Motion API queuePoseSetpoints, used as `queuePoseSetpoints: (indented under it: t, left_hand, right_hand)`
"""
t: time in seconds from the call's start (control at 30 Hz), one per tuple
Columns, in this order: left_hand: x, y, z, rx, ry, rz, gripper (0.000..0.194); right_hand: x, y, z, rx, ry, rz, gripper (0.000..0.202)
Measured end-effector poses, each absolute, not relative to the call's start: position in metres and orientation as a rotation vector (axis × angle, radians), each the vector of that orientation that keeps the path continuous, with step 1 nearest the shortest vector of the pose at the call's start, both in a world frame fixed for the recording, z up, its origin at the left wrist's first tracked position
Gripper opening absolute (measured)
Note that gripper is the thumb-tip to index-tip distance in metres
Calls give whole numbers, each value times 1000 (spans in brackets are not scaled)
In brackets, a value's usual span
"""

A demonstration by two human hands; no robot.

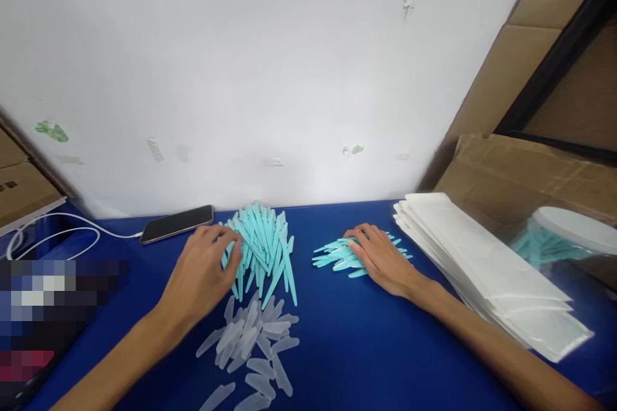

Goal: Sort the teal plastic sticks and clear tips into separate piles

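Note:
My left hand (207, 263) is at the left edge of a big heap of slim teal eyebrow razors (263, 237). Its fingers are curled, thumb and forefinger close together, and whatever may be between them is hidden. Just below that heap lies a loose pile of translucent plastic blade caps (245, 334). Over to the right, my right hand (380, 257) rests palm down, fingers stretched out, on a smaller, flatter bunch of the same teal razors (337, 253), covering part of it.
A phone (178, 225) with a white cable lies at the back left. White padded envelopes (482, 257) are stacked on the right, beside a clear tub with a white lid (578, 228) holding teal pieces. Cardboard (540, 173) stands at the right; a white wall (289, 77) borders the blue table (347, 347).

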State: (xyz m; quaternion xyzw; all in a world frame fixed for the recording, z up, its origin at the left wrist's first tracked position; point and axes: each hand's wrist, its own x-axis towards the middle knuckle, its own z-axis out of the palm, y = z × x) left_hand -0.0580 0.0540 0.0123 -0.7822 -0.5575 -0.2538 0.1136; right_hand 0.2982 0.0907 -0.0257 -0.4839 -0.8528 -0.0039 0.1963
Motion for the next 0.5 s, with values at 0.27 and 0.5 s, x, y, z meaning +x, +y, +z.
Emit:
queuePoseSetpoints:
  t: [0.27,0.5]
  left_hand:
    - [-102,85,-24,-2155,-2187,-1021,43]
    - [-105,85,-36,-2178,-2161,-975,51]
  right_hand:
    - [249,72,20,-1467,-2355,62,43]
    - [159,132,56,-1777,-2544,558,78]
